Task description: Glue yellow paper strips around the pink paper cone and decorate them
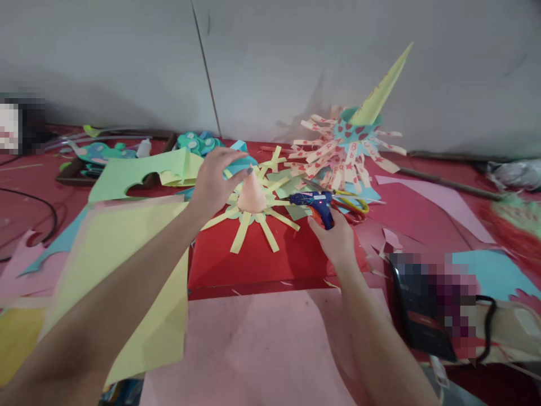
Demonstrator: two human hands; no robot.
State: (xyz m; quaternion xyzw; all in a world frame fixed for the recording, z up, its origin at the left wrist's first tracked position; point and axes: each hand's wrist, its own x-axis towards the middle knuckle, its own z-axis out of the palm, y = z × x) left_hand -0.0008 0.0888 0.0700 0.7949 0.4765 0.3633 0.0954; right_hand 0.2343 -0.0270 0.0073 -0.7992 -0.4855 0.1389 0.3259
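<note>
While the right hand (pixel 339 239) wraps the handle of a blue glue gun (pixel 311 198), a peach paper cone (pixel 252 194) stands upright on the red sheet (pixel 249 273). Left grip (pixel 213 180): thumb at cone tip; cannot tell if it pinches. Gun: likely rigid, handle safest. Cone: probably light, crushable; hold gently, low. Count: one gun, one cone, one horned paper piece (pixel 357 135) beyond.

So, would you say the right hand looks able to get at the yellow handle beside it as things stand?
Probably not yet: the right hand holds the blue glue gun, though the yellow handle lies close by, looking mostly uncovered.
</note>
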